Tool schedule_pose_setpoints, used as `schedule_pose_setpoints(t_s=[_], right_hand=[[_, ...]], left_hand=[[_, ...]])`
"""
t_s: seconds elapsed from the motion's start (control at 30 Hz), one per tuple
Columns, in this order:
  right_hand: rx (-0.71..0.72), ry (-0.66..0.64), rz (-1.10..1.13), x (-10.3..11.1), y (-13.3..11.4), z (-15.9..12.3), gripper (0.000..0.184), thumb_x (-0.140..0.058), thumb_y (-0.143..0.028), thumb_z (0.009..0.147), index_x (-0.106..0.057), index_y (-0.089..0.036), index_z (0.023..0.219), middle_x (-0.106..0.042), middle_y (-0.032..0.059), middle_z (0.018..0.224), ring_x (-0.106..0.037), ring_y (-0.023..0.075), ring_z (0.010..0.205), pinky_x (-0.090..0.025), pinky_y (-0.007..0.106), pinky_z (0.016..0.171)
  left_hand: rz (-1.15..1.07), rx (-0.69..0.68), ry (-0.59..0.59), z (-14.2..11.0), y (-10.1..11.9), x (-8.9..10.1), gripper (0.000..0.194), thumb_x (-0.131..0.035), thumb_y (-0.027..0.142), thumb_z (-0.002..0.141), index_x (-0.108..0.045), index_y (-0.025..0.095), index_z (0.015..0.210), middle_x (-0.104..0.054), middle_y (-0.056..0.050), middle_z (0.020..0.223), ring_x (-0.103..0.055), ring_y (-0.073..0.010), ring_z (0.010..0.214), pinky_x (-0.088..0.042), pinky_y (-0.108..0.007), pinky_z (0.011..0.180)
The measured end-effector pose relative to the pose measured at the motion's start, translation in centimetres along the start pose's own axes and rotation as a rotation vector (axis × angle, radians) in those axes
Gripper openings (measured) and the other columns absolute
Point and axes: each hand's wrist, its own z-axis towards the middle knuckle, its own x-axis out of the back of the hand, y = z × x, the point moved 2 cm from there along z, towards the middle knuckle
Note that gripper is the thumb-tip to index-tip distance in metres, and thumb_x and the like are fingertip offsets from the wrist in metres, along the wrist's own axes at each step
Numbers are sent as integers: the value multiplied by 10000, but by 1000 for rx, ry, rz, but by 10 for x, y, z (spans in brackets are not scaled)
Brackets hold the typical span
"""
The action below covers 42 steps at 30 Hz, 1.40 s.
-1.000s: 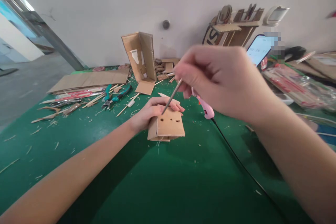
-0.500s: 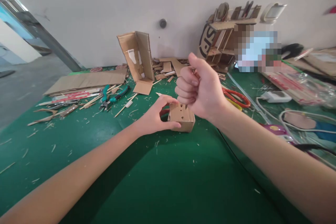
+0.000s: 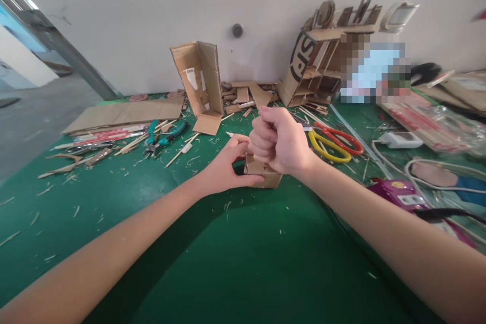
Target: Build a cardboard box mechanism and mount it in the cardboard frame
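Note:
A small cardboard box (image 3: 266, 174) rests on the green mat (image 3: 235, 263) in the middle. My left hand (image 3: 228, 164) grips its left side, thumb along the near face and fingers over the top. My right hand (image 3: 279, 142) is a fist pressed down on the box's top, closed round a thin stick that is hidden inside the fist.
Yellow scissors (image 3: 326, 144) and red scissors (image 3: 341, 139) lie right of my hands. A purple glue gun (image 3: 398, 192) and cables sit at the right. Teal pliers (image 3: 167, 139), sticks and cardboard scraps lie at the left. A cardboard shelf model (image 3: 311, 71) and a folded cardboard piece (image 3: 201, 78) stand by the wall.
My right hand turned from a raised pinch on the stick into a fist and came down onto the box. The box was set flat on the mat, my left hand holding its side.

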Motion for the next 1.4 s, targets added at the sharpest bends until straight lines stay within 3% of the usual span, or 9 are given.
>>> schedule_pose_setpoints(t_s=[0.2,0.47,0.87,1.17,1.3,1.4], right_hand=[[-15,56,13,3,3,2,441,-447,-338,877,-241,-225,503,-137,-80,449,-77,66,409,-83,220,374],[-16,171,26,7,7,6,466,-415,-416,910,-187,-234,547,-127,-81,451,-68,63,383,-89,219,350],[55,160,-16,6,10,2,458,-428,-366,902,-199,-225,531,-124,-75,470,-99,61,387,-108,222,363],[8,30,-232,3,15,-3,375,-413,-204,829,-258,-231,489,-229,-65,441,-203,73,401,-167,222,364],[-78,22,-100,5,13,0,360,-416,-230,813,-241,-231,497,-183,-78,447,-146,68,397,-134,215,357],[-65,129,-11,7,9,0,375,-426,-269,810,-204,-231,510,-150,-83,458,-112,64,396,-113,214,358]], left_hand=[[74,21,-43,-1,6,2,428,-759,446,779,-658,271,1157,-457,-79,1191,-469,-282,1194,-437,-501,1065],[71,-20,-18,0,6,2,406,-777,414,766,-673,249,1122,-447,-72,1183,-507,-253,1157,-438,-488,1068],[74,22,-23,1,8,1,381,-775,423,768,-684,262,1100,-464,-73,1172,-504,-251,1155,-449,-467,1057],[73,-37,49,0,1,0,359,-798,425,739,-697,234,1026,-549,-68,1152,-513,-261,1149,-457,-438,1010],[115,-60,22,1,2,1,404,-789,453,743,-689,259,1083,-538,-70,1205,-495,-273,1178,-443,-457,1030],[97,-27,5,2,2,2,420,-793,460,731,-685,258,1084,-517,-77,1175,-501,-276,1165,-454,-474,1024]])
